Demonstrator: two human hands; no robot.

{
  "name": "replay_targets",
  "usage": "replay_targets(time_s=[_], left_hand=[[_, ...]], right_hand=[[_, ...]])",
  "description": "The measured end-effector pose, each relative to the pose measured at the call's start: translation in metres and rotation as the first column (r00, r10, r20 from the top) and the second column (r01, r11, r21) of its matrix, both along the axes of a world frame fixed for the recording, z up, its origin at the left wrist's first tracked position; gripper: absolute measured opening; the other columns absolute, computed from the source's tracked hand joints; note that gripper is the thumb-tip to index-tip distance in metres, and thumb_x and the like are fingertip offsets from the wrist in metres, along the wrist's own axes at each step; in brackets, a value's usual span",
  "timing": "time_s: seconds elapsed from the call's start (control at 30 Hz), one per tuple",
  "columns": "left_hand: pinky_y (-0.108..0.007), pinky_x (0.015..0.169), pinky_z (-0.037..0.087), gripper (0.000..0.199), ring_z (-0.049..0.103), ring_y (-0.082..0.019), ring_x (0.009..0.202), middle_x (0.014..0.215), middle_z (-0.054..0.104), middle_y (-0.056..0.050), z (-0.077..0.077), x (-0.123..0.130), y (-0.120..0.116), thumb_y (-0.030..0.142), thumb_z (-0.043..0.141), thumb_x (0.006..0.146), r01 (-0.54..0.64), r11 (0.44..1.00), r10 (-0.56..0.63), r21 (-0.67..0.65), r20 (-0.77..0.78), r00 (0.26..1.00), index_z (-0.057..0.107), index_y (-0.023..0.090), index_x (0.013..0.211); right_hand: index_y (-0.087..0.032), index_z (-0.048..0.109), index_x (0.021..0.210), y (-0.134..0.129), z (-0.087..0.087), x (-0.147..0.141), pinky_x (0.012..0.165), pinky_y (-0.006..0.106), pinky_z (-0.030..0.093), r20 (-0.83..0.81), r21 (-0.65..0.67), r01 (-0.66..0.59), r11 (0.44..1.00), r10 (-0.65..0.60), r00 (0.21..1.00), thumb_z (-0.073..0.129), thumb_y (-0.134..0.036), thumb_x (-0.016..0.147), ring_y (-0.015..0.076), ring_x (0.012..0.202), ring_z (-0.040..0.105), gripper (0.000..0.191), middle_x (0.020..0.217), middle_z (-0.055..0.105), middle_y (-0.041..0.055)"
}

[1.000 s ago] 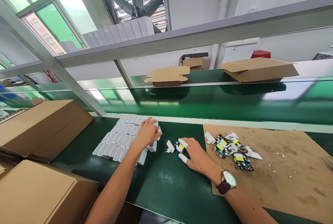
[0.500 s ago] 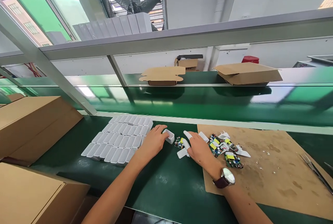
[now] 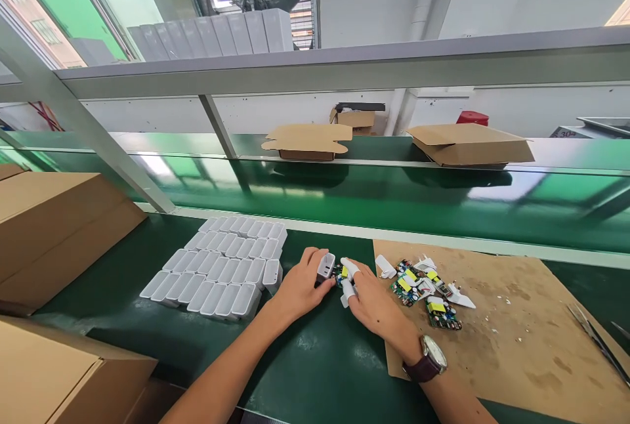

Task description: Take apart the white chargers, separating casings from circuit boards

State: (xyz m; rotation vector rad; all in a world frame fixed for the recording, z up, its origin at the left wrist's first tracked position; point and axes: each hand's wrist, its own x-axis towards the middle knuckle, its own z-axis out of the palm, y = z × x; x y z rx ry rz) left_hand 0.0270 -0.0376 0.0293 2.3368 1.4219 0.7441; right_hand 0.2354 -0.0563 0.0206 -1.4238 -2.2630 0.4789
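Note:
My left hand [image 3: 302, 286] grips a small white plastic casing [image 3: 326, 265] between thumb and fingers, its hollow side showing. Close against it is a small circuit board [image 3: 338, 274] with a yellow part, pinched by my right hand [image 3: 369, 296]. White finger cots cover the right thumb and index finger, which partly hide the board. A flat white plastic piece [image 3: 344, 301] peeks out beneath the right thumb. Left of my hands, rows of white plastic casings [image 3: 216, 266] stand on the green bench.
Brown cardboard [image 3: 516, 332] lies at right, bearing a pile of circuit boards [image 3: 408, 283] with white plastic parts, and tweezers [image 3: 598, 339]. Cardboard boxes [image 3: 59, 233] stand at left. A metal rail [image 3: 315, 73] crosses above, and flat cartons [image 3: 467, 142] sit beyond the bench.
My left hand has moved right and slightly down, bringing the turned casing up to the circuit board. My right hand has shifted slightly, its fingers closer around the board. The view has tilted a little.

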Motion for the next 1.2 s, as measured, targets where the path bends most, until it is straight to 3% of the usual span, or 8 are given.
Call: replay_targets(time_s=[0.1,0.27,0.47,0.63,0.77,0.9,1.0,1.2], left_hand=[[-0.035,0.074,0.061,0.073,0.069,-0.015,0.077,0.146,0.05,-0.011,-0.011,0.003,-0.003,0.02,0.068,0.086,-0.019,0.996,0.025,-0.09,0.063,0.998,0.037,0.027,0.151],[-0.033,0.072,0.059,0.073,0.063,-0.011,0.068,0.145,0.053,-0.01,-0.016,-0.001,-0.001,0.015,0.062,0.088,0.045,0.971,0.006,-0.235,0.209,0.978,0.036,0.028,0.154],[-0.044,0.093,0.057,0.069,0.062,-0.025,0.102,0.124,0.067,-0.01,-0.018,-0.007,-0.002,0.007,0.056,0.084,0.064,0.995,-0.046,-0.083,0.199,0.979,0.045,0.02,0.151],[-0.045,0.099,0.056,0.067,0.058,-0.026,0.113,0.12,0.068,-0.008,-0.022,-0.01,-0.001,-0.004,0.048,0.077,0.116,0.993,-0.114,0.005,0.254,0.96,0.06,0.024,0.137],[-0.046,0.11,0.051,0.074,0.055,-0.025,0.129,0.14,0.055,-0.011,-0.023,-0.008,-0.006,-0.004,0.044,0.079,0.108,0.994,-0.093,-0.027,0.332,0.939,0.049,0.025,0.147],[-0.048,0.109,0.053,0.094,0.053,-0.031,0.133,0.152,0.039,-0.014,-0.024,0.0,-0.014,0.015,0.072,0.078,0.081,0.991,-0.036,-0.109,0.359,0.933,0.026,0.027,0.16],[-0.055,0.106,0.053,0.11,0.053,-0.037,0.131,0.143,0.044,-0.015,-0.027,0.011,-0.012,0.034,0.089,0.068,-0.023,0.991,0.064,-0.132,0.317,0.946,0.028,0.025,0.158],[-0.051,0.103,0.054,0.083,0.062,-0.029,0.115,0.125,0.06,-0.011,-0.033,0.014,-0.002,0.023,0.075,0.081,-0.053,0.99,0.097,-0.134,0.35,0.932,0.034,0.025,0.153]], right_hand=[[-0.013,0.055,0.14,0.002,-0.003,-0.001,0.108,0.053,0.05,0.016,0.052,0.072,0.996,-0.073,0.997,0.051,-0.024,0.095,0.0357,0.13,0.056,0.046,0.133,0.064,0.0205],[-0.008,0.053,0.14,0.003,-0.011,0.004,0.102,0.051,0.054,0.08,0.122,-0.031,0.992,0.021,0.997,0.052,-0.013,0.086,0.0349,0.125,0.058,0.054,0.132,0.063,0.0214],[-0.016,0.061,0.129,0.008,0.001,0.011,0.088,0.047,0.059,0.122,0.09,0.056,0.994,-0.067,0.99,0.057,-0.014,0.082,0.0317,0.099,0.067,0.048,0.103,0.07,0.0134],[-0.021,0.055,0.136,0.011,0.015,0.022,0.075,0.038,0.064,-0.195,-0.007,0.123,0.992,-0.122,0.973,0.056,-0.017,0.083,0.0205,0.081,0.067,0.053,0.11,0.065,0.0093],[-0.025,0.057,0.136,0.012,0.014,0.024,0.076,0.032,0.064,-0.417,0.028,0.062,0.998,-0.044,0.908,0.055,-0.016,0.084,0.018,0.091,0.067,0.053,0.124,0.059,0.0108],[-0.025,0.053,0.141,0.011,0.003,0.021,0.082,0.034,0.064,-0.523,0.02,0.067,0.998,-0.046,0.851,0.057,-0.018,0.084,0.0196,0.1,0.068,0.057,0.13,0.059,0.0125],[-0.025,0.046,0.147,0.008,-0.003,0.02,0.085,0.038,0.065,-0.607,-0.068,0.051,0.996,-0.082,0.79,0.058,-0.021,0.087,0.021,0.101,0.071,0.061,0.127,0.065,0.0129],[-0.026,0.051,0.143,-0.003,-0.004,0.022,0.087,0.041,0.065,-0.6,-0.065,0.156,0.986,-0.164,0.783,0.063,-0.026,0.089,0.0236,0.1,0.073,0.056,0.123,0.069,0.0131]])
